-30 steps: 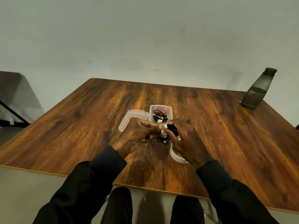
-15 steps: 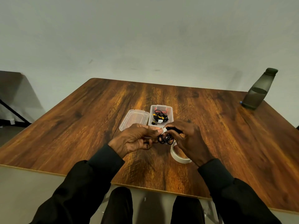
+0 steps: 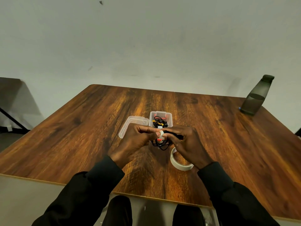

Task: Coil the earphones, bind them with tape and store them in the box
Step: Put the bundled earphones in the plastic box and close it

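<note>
Left grip pinches a small white tape strip onto the coiled black earphone cable, right grip clasping it steady for binding; the clear plastic box sits open just beyond.

A dark smoky water bottle with a dark cap stands at the far right corner of the wood-grain worktop, liquid showing partway up it. Behind is a pale wall with a few scuffs. Thin black bars cross low at the far left.
</note>
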The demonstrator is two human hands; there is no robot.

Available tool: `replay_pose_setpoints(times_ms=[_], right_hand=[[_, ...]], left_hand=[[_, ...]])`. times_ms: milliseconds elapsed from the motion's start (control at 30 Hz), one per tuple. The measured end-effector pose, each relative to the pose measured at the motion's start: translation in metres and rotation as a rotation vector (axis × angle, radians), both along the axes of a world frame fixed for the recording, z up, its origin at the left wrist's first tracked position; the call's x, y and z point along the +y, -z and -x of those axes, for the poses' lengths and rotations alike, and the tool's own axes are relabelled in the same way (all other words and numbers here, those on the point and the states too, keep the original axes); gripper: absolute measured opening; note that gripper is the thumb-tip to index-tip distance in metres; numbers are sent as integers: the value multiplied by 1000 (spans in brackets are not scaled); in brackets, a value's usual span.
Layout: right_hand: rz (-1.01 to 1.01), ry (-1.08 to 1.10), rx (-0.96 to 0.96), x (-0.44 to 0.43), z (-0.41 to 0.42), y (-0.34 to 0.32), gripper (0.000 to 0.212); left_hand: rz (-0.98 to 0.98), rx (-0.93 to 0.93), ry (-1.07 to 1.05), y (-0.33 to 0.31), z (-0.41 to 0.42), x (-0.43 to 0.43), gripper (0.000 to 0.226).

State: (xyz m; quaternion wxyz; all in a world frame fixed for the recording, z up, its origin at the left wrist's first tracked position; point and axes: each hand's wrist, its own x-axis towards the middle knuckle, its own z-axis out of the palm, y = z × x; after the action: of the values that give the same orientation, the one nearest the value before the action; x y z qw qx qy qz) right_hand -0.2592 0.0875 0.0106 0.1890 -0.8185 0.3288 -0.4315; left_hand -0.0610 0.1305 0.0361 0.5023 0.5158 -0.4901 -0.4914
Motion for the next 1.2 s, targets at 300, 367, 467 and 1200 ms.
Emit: replay_pose_setpoints(times_ms=[300,367,467,1200], right_hand=[[-149,65,-146,-1,-3,-7,15],[-176,69,-163,-3,-2,-8,15],[-207,26,-144,-5,-1,-6,17],[-231,10,-280,-3,-10,-5,13]], left_hand=[[619,-559,-119,3,-1,-4,13],[635,-588,-95,4,-2,-3,19],[660,-633,-116,7,-1,-2,20],[333,-197,-121,1,2,-7,16]])
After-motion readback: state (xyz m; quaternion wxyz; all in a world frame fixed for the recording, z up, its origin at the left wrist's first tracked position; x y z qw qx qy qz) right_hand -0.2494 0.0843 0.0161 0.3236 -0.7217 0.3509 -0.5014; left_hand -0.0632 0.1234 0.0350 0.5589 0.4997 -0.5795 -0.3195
